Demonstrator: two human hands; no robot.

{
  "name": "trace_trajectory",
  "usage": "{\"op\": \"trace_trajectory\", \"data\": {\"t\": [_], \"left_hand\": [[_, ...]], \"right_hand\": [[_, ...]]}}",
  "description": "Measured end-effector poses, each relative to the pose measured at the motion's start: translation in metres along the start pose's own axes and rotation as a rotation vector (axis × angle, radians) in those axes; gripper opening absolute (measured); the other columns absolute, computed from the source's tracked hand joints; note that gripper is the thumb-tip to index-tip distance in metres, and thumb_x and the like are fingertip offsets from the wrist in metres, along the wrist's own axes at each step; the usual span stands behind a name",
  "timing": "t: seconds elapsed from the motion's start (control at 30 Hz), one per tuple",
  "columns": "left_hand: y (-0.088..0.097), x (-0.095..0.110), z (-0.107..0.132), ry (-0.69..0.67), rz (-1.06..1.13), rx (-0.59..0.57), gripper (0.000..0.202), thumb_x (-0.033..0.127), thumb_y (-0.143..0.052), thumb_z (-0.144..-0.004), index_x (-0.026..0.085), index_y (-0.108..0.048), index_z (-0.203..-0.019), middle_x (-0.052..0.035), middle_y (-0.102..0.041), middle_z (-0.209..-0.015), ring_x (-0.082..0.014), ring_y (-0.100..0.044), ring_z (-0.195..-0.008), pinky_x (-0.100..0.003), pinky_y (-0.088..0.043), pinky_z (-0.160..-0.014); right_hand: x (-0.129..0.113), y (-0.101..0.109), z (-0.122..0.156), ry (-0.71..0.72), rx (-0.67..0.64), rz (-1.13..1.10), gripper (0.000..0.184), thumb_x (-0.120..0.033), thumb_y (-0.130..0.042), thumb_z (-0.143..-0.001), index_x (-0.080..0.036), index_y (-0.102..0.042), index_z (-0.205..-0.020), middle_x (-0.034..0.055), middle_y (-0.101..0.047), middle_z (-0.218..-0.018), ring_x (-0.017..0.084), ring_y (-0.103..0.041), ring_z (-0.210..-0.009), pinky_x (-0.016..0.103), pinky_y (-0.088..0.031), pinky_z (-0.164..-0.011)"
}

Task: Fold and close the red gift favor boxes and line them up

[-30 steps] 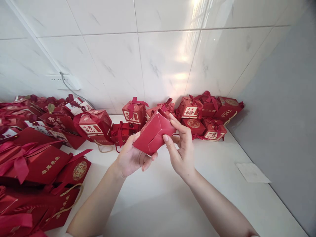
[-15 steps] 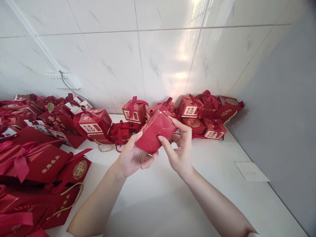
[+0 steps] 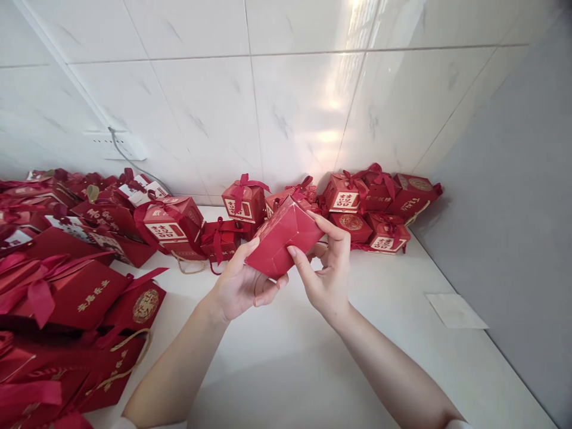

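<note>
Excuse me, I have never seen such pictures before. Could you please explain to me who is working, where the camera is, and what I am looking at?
There is no machine here: a person works with bare hands. Every picture comes from one camera worn on the person's head, looking forward and down.

The left hand and the right hand together hold a plain-sided red box, tilted, above a white table. The right thumb lies on the side facing the camera.

At the left is a large pile of red gift boxes, many with ribbons. Smaller ribboned boxes stand along the tiled wall. At the right lies a flat white sheet.
</note>
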State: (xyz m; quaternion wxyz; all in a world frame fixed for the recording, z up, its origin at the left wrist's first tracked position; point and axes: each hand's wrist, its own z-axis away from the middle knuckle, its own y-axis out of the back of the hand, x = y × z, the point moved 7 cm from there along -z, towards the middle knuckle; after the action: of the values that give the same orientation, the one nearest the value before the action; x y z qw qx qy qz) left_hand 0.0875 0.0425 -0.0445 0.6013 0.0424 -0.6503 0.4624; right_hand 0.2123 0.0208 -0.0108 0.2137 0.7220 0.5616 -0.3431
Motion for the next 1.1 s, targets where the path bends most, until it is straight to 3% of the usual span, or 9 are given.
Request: {"op": "trace_trajectory", "data": {"t": [0.2, 0.3, 0.4, 0.5, 0.63, 0.8, 0.97, 1.1], "left_hand": [[-0.004, 0.008, 0.007, -0.061, -0.105, -0.021, 0.058, 0.062, -0.026, -0.092, 0.016, -0.055, -0.113, -0.0064, -0.061, -0.075, -0.0044, -0.040, -0.036, -0.020, -0.025, -0.038], [0.003, 0.017, 0.013, -0.161, -0.322, 0.074, 0.049, 0.057, -0.036, -0.091, 0.016, -0.057, -0.108, -0.0052, -0.060, -0.077, -0.0063, -0.043, -0.041, -0.022, -0.030, -0.039], [0.011, 0.022, 0.018, -0.180, -0.598, 0.187, 0.039, 0.053, -0.053, -0.086, 0.016, -0.057, -0.097, -0.0032, -0.059, -0.079, -0.0079, -0.049, -0.046, -0.025, -0.041, -0.048], [0.020, 0.027, 0.022, -0.153, -0.719, 0.339, 0.041, 0.046, -0.067, -0.080, 0.020, -0.053, -0.108, 0.0002, -0.059, -0.078, -0.0098, -0.054, -0.054, -0.027, -0.047, -0.058], [0.026, 0.030, 0.019, -0.214, -0.678, 0.410, 0.052, 0.051, -0.064, -0.082, 0.024, -0.047, -0.123, -0.0016, -0.062, -0.085, -0.0144, -0.060, -0.067, -0.029, -0.050, -0.063], [0.035, 0.020, 0.003, -0.302, -0.522, 0.436, 0.063, 0.070, -0.031, -0.089, 0.018, -0.050, -0.120, -0.0094, -0.067, -0.097, -0.0187, -0.064, -0.070, -0.031, -0.051, -0.057], [0.044, 0.015, -0.004, -0.391, -0.471, 0.542, 0.062, 0.068, -0.037, -0.089, 0.016, -0.055, -0.117, -0.0106, -0.070, -0.094, -0.0246, -0.067, -0.080, -0.033, -0.053, -0.057], [0.047, 0.018, -0.002, -0.457, -0.435, 0.573, 0.056, 0.062, -0.044, -0.088, 0.019, -0.055, -0.122, -0.0104, -0.069, -0.105, -0.0267, -0.066, -0.092, -0.033, -0.056, -0.061]], "right_hand": [[-0.008, 0.004, -0.004, 0.090, -0.049, -0.014, 0.048, -0.023, -0.066, -0.087, -0.028, -0.040, -0.127, 0.0124, -0.047, -0.138, 0.025, -0.059, -0.110, 0.032, -0.054, -0.061], [-0.010, 0.007, -0.008, 0.065, -0.096, -0.063, 0.042, -0.032, -0.068, -0.087, -0.027, -0.045, -0.122, 0.0120, -0.037, -0.148, 0.030, -0.047, -0.128, 0.040, -0.056, -0.079], [-0.004, 0.009, -0.013, -0.028, -0.149, -0.157, 0.047, -0.049, -0.061, -0.089, -0.028, -0.044, -0.128, 0.0097, -0.025, -0.155, 0.031, -0.043, -0.132, 0.047, -0.050, -0.095], [0.011, 0.006, -0.016, -0.184, -0.235, -0.222, 0.050, -0.054, -0.052, -0.094, -0.028, -0.041, -0.135, 0.0073, -0.036, -0.151, 0.028, -0.043, -0.133, 0.044, -0.045, -0.104], [0.033, 0.003, -0.015, -0.385, -0.284, -0.235, 0.042, -0.051, -0.047, -0.097, -0.026, -0.047, -0.131, 0.0052, -0.052, -0.139, 0.024, -0.048, -0.128, 0.038, -0.043, -0.106], [0.040, 0.002, -0.012, -0.406, -0.205, -0.133, 0.042, -0.054, -0.040, -0.099, -0.025, -0.048, -0.129, 0.0040, -0.051, -0.138, 0.021, -0.047, -0.128, 0.035, -0.039, -0.108], [0.039, -0.002, -0.008, -0.401, -0.194, -0.098, 0.041, -0.052, -0.038, -0.100, -0.025, -0.046, -0.130, 0.0046, -0.050, -0.139, 0.021, -0.048, -0.127, 0.035, -0.038, -0.108], [0.036, -0.002, -0.007, -0.369, -0.188, -0.083, 0.040, -0.050, -0.038, -0.101, -0.025, -0.044, -0.131, 0.0057, -0.049, -0.140, 0.022, -0.046, -0.129, 0.037, -0.038, -0.108]]}}
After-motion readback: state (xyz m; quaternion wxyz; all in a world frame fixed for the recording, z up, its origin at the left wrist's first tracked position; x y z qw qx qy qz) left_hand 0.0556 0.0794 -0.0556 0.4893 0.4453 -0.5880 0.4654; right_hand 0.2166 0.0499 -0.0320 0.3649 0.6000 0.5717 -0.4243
